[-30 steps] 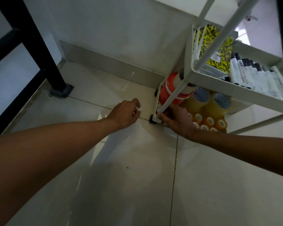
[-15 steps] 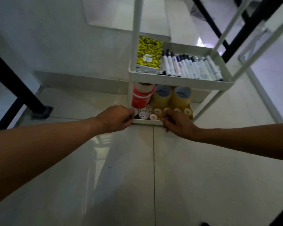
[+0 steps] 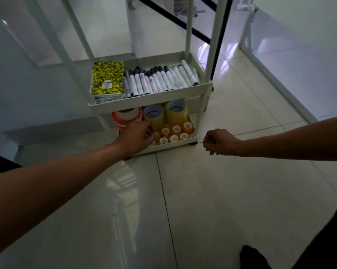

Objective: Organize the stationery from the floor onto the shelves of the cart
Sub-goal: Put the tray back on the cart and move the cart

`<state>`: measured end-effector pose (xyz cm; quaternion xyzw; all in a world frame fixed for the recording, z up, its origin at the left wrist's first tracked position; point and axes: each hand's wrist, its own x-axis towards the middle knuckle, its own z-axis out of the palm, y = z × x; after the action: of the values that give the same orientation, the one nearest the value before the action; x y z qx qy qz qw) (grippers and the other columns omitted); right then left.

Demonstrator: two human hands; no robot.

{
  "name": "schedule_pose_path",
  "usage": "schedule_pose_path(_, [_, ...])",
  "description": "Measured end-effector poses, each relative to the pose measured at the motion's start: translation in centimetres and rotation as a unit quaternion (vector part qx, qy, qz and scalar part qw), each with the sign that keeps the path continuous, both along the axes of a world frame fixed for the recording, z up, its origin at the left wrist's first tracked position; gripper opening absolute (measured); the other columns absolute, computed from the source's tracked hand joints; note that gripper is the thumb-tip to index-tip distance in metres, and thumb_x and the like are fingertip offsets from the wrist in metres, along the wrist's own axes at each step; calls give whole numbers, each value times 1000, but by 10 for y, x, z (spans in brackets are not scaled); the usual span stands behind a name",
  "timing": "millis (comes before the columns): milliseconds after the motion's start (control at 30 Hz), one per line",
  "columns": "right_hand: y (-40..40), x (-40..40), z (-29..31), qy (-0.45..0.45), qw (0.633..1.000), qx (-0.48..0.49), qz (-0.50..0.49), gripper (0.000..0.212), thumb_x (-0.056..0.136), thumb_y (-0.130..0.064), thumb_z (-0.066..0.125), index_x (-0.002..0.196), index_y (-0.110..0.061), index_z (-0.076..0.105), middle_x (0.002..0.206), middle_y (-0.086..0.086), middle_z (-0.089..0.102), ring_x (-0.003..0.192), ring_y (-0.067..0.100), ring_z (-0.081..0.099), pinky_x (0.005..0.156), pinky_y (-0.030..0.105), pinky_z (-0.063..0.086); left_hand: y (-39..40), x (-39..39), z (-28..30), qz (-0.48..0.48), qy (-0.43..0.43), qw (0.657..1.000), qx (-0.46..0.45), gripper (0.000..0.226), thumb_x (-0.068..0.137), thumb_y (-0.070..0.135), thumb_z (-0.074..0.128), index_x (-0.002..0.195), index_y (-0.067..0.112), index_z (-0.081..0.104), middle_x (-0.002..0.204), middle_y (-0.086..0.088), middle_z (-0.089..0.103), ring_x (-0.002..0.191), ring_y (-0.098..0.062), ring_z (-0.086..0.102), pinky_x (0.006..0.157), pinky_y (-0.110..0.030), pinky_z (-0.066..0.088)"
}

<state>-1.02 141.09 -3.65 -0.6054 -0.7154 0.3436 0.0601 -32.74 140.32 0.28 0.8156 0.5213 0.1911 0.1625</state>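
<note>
Cart (image 3: 150,100) stands at 12 o'clock from me, white, two shelves in view.

Middle shelf: notebooks (image 3: 107,78) stacked at its 9 o'clock end, markers (image 3: 159,79) laid side by side from there across to 3 o'clock.

Bottom shelf: an orange and white tape roll (image 3: 125,118) at 9 o'clock, two big tan rolls (image 3: 164,112) standing at centre, small tape rolls (image 3: 176,133) packed in rows along the 6 o'clock edge.

My left hand (image 3: 138,137) reaches over the bottom shelf's front rim, fingers curled down among the small rolls. The fingertips hide what they touch, so I cannot tell whether the grip has a roll or is only nudging one into line.

My right hand (image 3: 219,141) hangs over the floor (image 3: 202,200) at the cart's 3 o'clock side, apart from it, loosely clenched. Nothing visible in that grip.

Progress, as I judge it: near the end. The floor tiles in view carry no loose stationery, and both shelves look sorted by kind. What seems left is a final tidy of the small rolls. Floor outside the frame is unchecked.
</note>
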Motion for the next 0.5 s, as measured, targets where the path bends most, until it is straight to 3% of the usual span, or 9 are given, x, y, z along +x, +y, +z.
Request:
schedule_pose_path(133, [11, 16, 0, 9, 999, -20, -27, 8, 94, -14, 62, 98, -7, 65, 89, 6, 72, 74, 17, 73, 63, 30, 60, 17, 42, 9, 15, -36, 999, -17, 11, 90, 16, 70, 96, 8, 66, 83, -5, 70, 74, -16, 64, 61, -16, 44])
schedule_pose_path(233, [15, 29, -8, 11, 999, -31, -41, 9, 93, -11, 61, 99, -5, 66, 90, 9, 73, 75, 18, 73, 65, 30, 60, 32, 73, 11, 22, -47, 998, -27, 19, 92, 23, 70, 106, 9, 67, 91, -3, 71, 82, -13, 64, 70, -21, 50])
schedule_pose_path(367, [20, 42, -21, 18, 997, -46, -52, 9, 91, -11, 59, 95, -6, 65, 87, 9, 73, 74, 18, 73, 63, 29, 59, 51, 106, 10, 34, -76, 994, -67, 36, 91, 32, 72, 121, 14, 66, 105, 0, 69, 93, -9, 64, 73, -3, 43])
schedule_pose_path(500, [28, 53, -40, 22, 997, -58, -52, 8, 90, -13, 59, 92, -9, 66, 85, 7, 74, 72, 16, 73, 57, 26, 57, 61, 132, 1, 13, -61, 992, -110, 41, 92, 42, 68, 126, 19, 62, 115, 2, 67, 103, -10, 63, 87, -22, 53])
